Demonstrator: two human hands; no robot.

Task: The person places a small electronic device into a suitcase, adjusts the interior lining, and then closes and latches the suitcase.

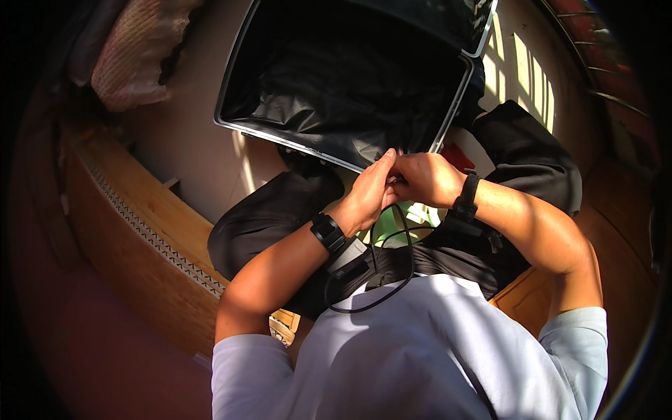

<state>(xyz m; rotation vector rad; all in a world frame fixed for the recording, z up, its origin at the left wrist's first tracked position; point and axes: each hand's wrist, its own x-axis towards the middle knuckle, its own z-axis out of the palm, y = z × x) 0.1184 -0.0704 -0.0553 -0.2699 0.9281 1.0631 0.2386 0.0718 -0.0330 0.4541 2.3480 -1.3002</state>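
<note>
An open suitcase (336, 79) with a black fabric lining and a silvery metal frame (283, 140) lies before me, tilted, between my knees. At its near right corner both of my hands meet. My left hand (367, 191) has its fingers extended and close together against the corner. Beside it, my right hand (428, 176) bends its fingers inward at the same spot. The fingertips overlap and hide whatever is between them. Black bands are strapped around both wrists. Below the hands, a light green plastic object (386, 233) shows between my legs.
A black cable (411, 262) loops over my lap near a grey box-shaped device (349, 257). Wooden furniture (152, 220) with a patterned trim runs along the left. Quilted fabric (139, 58) hangs at the upper left. A red and white object (464, 152) sits beside my right knee.
</note>
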